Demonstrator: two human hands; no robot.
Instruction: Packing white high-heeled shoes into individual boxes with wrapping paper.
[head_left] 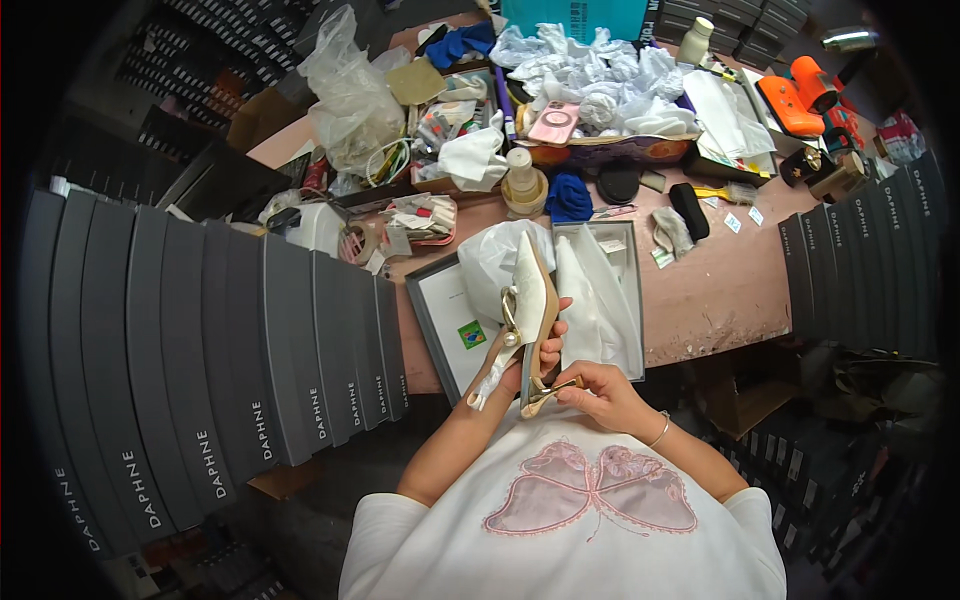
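Note:
A white pointed high-heeled shoe [533, 290] with a pearl and a gold-toned ornament is held up in front of my chest. Its toe points away from me, and the heel is wrapped in white film. My left hand [551, 342] is closed around the shoe's side, its fingers showing past the sole. My right hand [600, 392] pinches a gold-toned strap [550, 391] at the shoe's back end; the fingertips partly hide it. Under the shoe lies an open grey shoebox [630, 262] with white tissue paper [592, 300] inside, beside its lid [450, 325].
Stacked dark shoeboxes [290, 340] stand at left, and more boxes [868, 255] at right. Across the pink table's back are a bin of crumpled paper [600, 80], a pink phone [554, 122], a pump bottle [522, 180], a blue cloth [569, 196] and a yellow-handled brush [725, 193].

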